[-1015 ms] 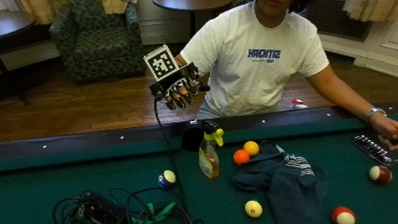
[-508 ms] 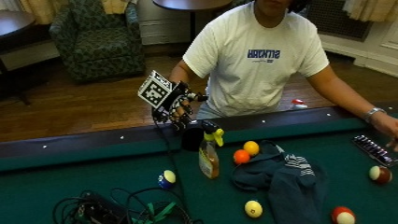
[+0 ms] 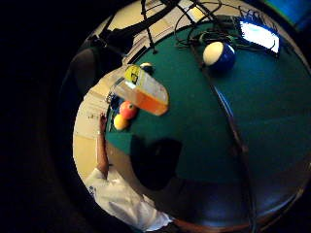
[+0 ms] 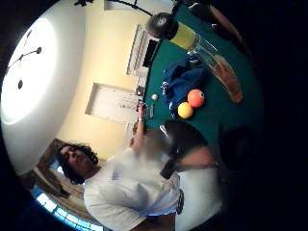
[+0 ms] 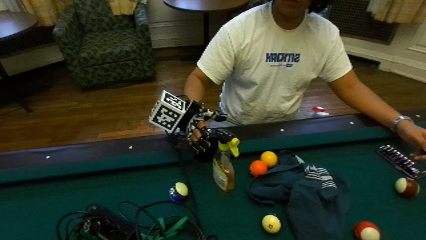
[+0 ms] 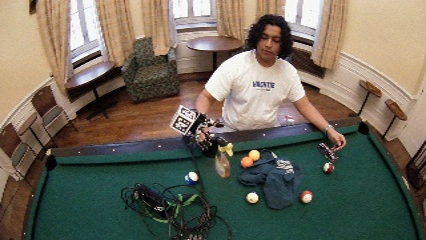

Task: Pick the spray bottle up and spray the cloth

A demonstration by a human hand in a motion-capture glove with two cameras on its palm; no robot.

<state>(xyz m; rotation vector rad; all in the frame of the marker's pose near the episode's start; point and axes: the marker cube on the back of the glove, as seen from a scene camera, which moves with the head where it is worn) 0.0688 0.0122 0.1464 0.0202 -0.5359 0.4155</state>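
- The spray bottle (image 5: 223,170) is being shown standing upright on the green felt of the pool table (image 5: 80,200), just inside the near rail, with amber liquid in its lower part and a yellow-and-black trigger head on top.
- The gloved right hand (image 5: 200,135) is being held just above and at about 10 o'clock of the bottle's head, over the rail; its fingers are hanging down, loosely curled, and nothing is being gripped by them.
- Whether the fingertips are touching the trigger head cannot be told from the outside view.
- The dark blue cloth (image 5: 299,187) is being shown lying bunched on the felt at about 3 o'clock of the bottle, near it but apart.
- An orange ball (image 5: 258,167) and a yellow ball (image 5: 269,158) are being seen touching each other between the bottle and the cloth, at the cloth's upper edge.
- A blue-striped ball (image 5: 178,191) is lying at about 8 o'clock of the bottle, close by.
- A pale yellow ball (image 5: 271,223) is resting at about 5 o'clock of the bottle, just beside the cloth's lower edge.
- A tangle of black cables (image 5: 120,225) is being shown heaped on the felt at about 7 o'clock, well apart from the bottle.
- The person's bare left hand (image 5: 416,140) is being rested near the far end of the rail, beside a small dark device (image 5: 401,161).
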